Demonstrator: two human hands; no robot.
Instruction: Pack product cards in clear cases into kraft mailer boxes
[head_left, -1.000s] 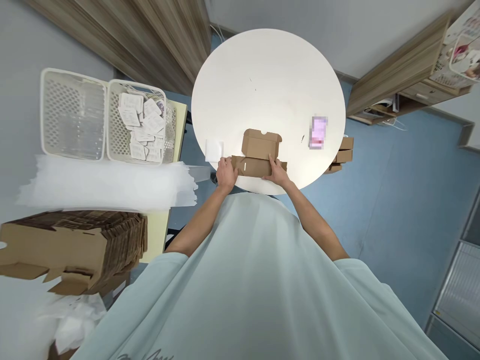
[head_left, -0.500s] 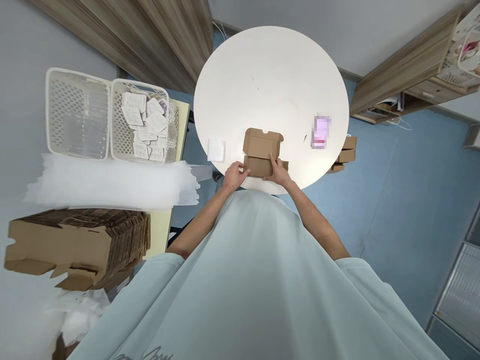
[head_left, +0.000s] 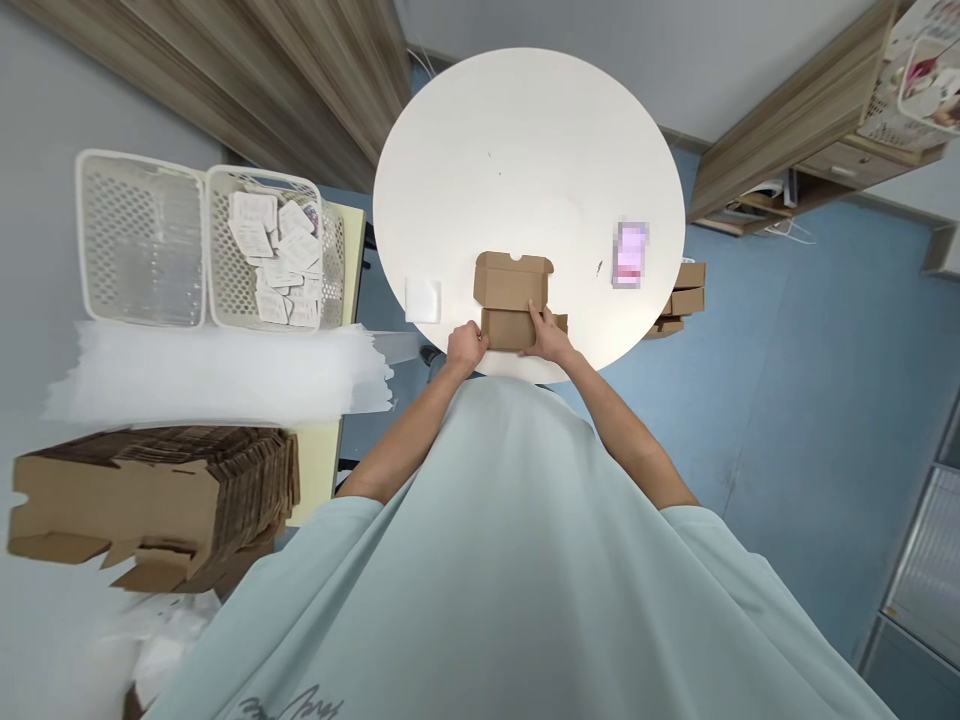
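A brown cardboard box (head_left: 511, 288) lies at the near edge of the round white table, its lid folded back away from me. My left hand (head_left: 466, 347) is closed at the box's left side, the fingertips pinching its near left corner. My right hand (head_left: 549, 338) grips the right side, with one finger reaching over onto the inside and the thumb near the front edge. A small side flap sticks out to the right past this hand. Left of the box lies a white square piece (head_left: 424, 300), flat on the table.
A pixelated pink-purple item (head_left: 630, 256) lies on the round table (head_left: 525, 130) at right. On the left side table are two white baskets (head_left: 142, 240), one with white packets (head_left: 277, 255), a white sheet stack (head_left: 217, 372) and flattened cardboard boxes (head_left: 120, 500). More boxes (head_left: 684, 298) sit beyond the table's right edge.
My left hand's fingers have curled in tighter at the box's left corner. My right hand keeps its grip on the right side. The whole view has shifted slightly.
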